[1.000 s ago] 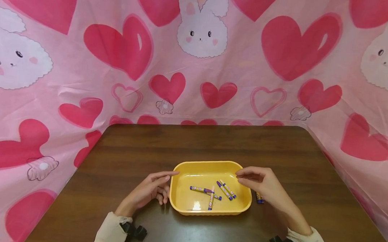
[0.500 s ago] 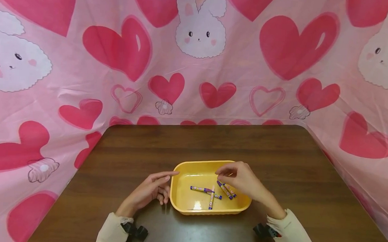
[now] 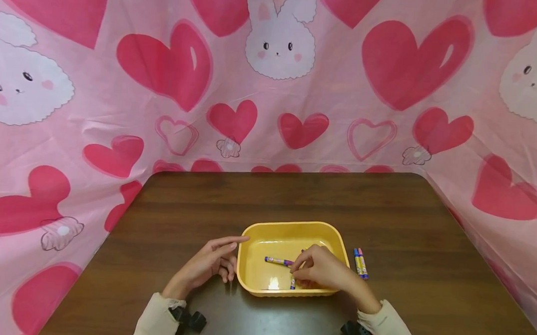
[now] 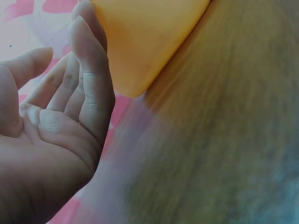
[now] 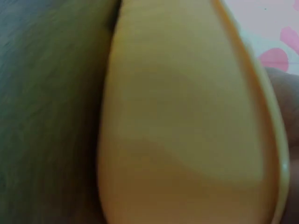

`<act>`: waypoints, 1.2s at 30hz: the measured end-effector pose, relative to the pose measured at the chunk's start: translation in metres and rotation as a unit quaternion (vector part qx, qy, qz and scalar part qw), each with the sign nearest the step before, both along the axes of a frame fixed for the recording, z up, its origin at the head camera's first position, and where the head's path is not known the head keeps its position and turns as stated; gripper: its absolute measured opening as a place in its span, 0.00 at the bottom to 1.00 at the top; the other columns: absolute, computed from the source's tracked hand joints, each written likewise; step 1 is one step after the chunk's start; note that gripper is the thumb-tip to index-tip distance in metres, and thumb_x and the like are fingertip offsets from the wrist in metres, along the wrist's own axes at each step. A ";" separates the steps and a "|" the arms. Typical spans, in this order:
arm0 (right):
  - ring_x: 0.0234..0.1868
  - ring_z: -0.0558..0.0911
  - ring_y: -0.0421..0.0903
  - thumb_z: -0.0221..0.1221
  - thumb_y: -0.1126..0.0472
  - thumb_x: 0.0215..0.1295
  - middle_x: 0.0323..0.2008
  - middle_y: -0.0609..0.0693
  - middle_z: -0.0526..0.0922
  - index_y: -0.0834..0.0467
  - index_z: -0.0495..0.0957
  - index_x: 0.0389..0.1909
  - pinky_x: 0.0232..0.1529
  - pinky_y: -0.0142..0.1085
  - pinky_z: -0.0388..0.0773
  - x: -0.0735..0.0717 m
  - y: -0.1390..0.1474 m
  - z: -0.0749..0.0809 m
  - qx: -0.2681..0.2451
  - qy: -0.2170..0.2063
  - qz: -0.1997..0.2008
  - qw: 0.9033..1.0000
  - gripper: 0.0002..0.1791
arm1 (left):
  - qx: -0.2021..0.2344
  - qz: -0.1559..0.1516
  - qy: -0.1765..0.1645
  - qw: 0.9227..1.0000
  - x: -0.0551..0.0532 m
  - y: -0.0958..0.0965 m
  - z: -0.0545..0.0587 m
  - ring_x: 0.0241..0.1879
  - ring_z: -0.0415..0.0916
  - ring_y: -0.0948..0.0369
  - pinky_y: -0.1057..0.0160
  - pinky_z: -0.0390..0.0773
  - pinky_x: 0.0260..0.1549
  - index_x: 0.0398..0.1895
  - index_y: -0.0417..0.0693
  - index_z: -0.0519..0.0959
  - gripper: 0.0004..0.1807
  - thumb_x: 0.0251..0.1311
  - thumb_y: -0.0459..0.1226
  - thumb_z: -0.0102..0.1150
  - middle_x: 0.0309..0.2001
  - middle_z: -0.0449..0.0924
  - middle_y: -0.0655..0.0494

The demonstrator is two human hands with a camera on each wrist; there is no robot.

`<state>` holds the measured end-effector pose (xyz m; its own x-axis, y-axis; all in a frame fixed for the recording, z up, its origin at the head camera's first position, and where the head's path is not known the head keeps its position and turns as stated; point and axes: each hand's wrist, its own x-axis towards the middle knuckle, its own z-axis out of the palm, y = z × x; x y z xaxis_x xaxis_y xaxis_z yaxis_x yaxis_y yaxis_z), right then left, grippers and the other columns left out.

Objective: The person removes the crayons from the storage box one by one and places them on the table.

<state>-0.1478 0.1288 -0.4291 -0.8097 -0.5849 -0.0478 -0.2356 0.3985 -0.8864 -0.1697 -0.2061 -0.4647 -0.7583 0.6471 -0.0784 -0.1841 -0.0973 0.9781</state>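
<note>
A yellow plastic tray (image 3: 250, 287) holds several crayons in yellow-and-purple wrappers. One purple crayon (image 3: 275, 261) lies crosswise in the tray. The lower end of another crayon (image 3: 292, 283) shows just below my right hand (image 3: 320, 267), whose thumb and fingertips are bent down at its upper part. Whether they pinch it is hidden. The other crayons are mostly covered by this hand. My left hand (image 3: 212, 260) is at the tray's left side, index finger extended over the rim, other fingers loosely bent, holding nothing. The left wrist view shows its palm (image 4: 60, 140) beside the tray wall (image 4: 149, 42).
Right of the tray, a blue-tipped crayon (image 3: 357, 264) and a red-tipped crayon (image 3: 363, 265) lie side by side on the dark wooden table (image 3: 195, 199). A pink cloth (image 3: 271, 97) with hearts and rabbits hangs behind. The tray's outer wall (image 5: 182, 116) fills the right wrist view.
My right hand has moved left and down from the tray's right rim into the tray over the crayons, uncovering the two crayons on the table. My left hand stays at the left rim.
</note>
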 end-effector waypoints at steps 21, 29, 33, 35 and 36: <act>0.25 0.75 0.32 0.68 0.65 0.60 0.25 0.40 0.82 0.56 0.87 0.29 0.27 0.29 0.75 0.001 -0.003 -0.010 0.087 0.132 -0.010 0.987 0.02 | -0.007 0.003 0.003 1.000 0.000 0.001 0.000 0.23 0.81 0.59 0.64 0.82 0.23 0.74 0.36 0.60 0.26 0.79 0.40 0.40 0.29 0.84 0.52; 0.21 0.68 0.35 0.67 0.73 0.49 0.18 0.39 0.72 0.54 0.77 0.24 0.22 0.28 0.67 0.006 -0.009 -0.008 0.128 0.194 -0.085 0.969 0.12 | -0.009 0.003 0.003 1.000 0.000 0.000 0.000 0.23 0.81 0.59 0.64 0.82 0.23 0.74 0.36 0.60 0.26 0.79 0.40 0.40 0.29 0.84 0.52; 0.22 0.69 0.36 0.65 0.75 0.46 0.20 0.41 0.74 0.56 0.77 0.26 0.24 0.28 0.68 0.005 -0.010 -0.008 0.141 0.209 -0.114 0.961 0.12 | -0.011 0.004 0.005 1.000 -0.001 0.000 0.001 0.23 0.81 0.59 0.64 0.82 0.24 0.74 0.36 0.60 0.26 0.79 0.40 0.40 0.29 0.84 0.51; 0.23 0.70 0.36 0.65 0.74 0.47 0.21 0.41 0.76 0.56 0.79 0.26 0.26 0.28 0.69 0.005 -0.009 -0.009 0.140 0.214 -0.117 0.960 0.10 | -0.011 0.003 0.005 1.000 -0.001 0.000 0.001 0.23 0.81 0.59 0.64 0.82 0.24 0.74 0.36 0.60 0.26 0.79 0.40 0.40 0.29 0.84 0.51; 0.24 0.70 0.36 0.64 0.74 0.47 0.22 0.41 0.76 0.56 0.80 0.26 0.26 0.28 0.70 0.004 -0.008 -0.009 0.135 0.214 -0.117 0.960 0.09 | -0.011 0.002 0.006 1.000 -0.001 0.001 0.001 0.23 0.81 0.59 0.64 0.82 0.24 0.74 0.36 0.60 0.26 0.79 0.40 0.40 0.29 0.84 0.51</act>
